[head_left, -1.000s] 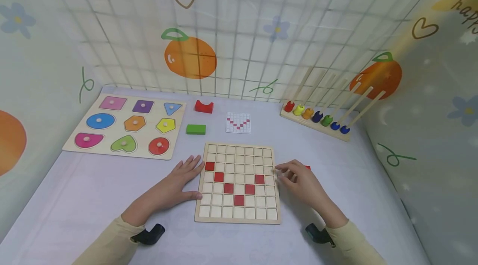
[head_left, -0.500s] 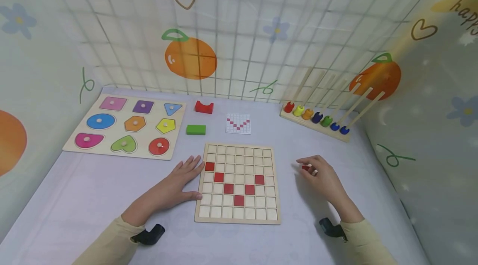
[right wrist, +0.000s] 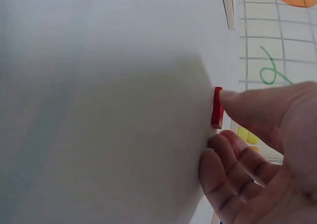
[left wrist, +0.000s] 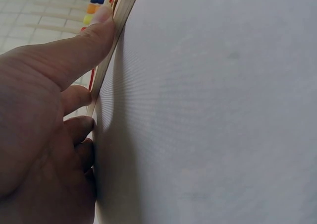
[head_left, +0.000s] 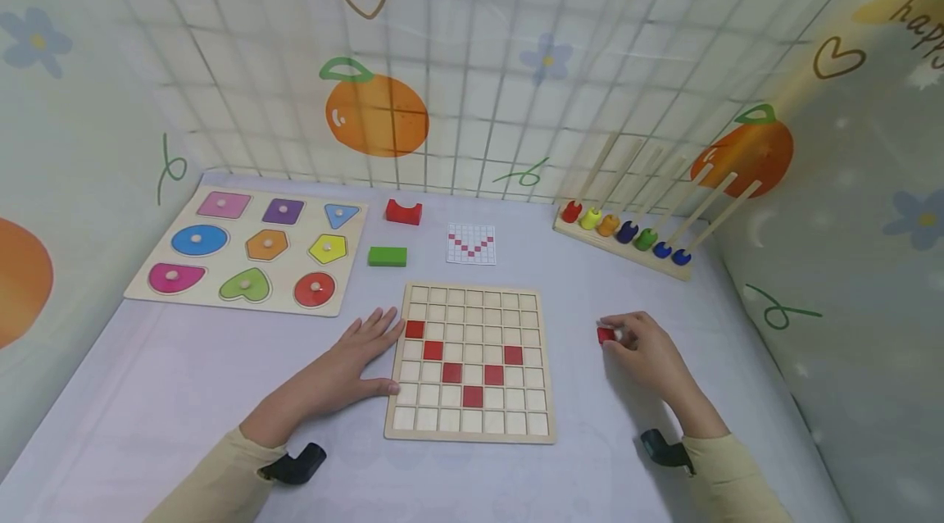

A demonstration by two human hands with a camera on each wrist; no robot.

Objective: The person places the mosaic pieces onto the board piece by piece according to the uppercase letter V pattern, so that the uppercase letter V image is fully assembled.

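Note:
A wooden grid board point(head_left: 469, 438) lies flat, with several red square tiles set in a V-like row among its pale cells. Along its left edge rests my left hand point(head_left: 347, 363), fingers spread, with thumb and fingertips touching the rim; the left wrist view shows the thumb point(left wrist: 91, 45) against the board's side. To the right of the board, my right hand point(head_left: 649, 347) pinches a loose red tile point(head_left: 605, 335) down at the table. Seen from the right wrist, the thumb presses the red tile point(right wrist: 217, 107), while the index fingertip is hidden behind it.
Beyond the board lie a small pattern card point(head_left: 470, 244), a green block point(head_left: 387, 256) and a red notched block point(head_left: 403, 212). A shape-puzzle board point(head_left: 283, 277) occupies the back left. At the back right stands a peg rack point(head_left: 623, 243) with coloured beads.
My right hand has moved rightward from the board's right edge to the loose red tile and taken it between thumb and finger. My left hand has stayed put.

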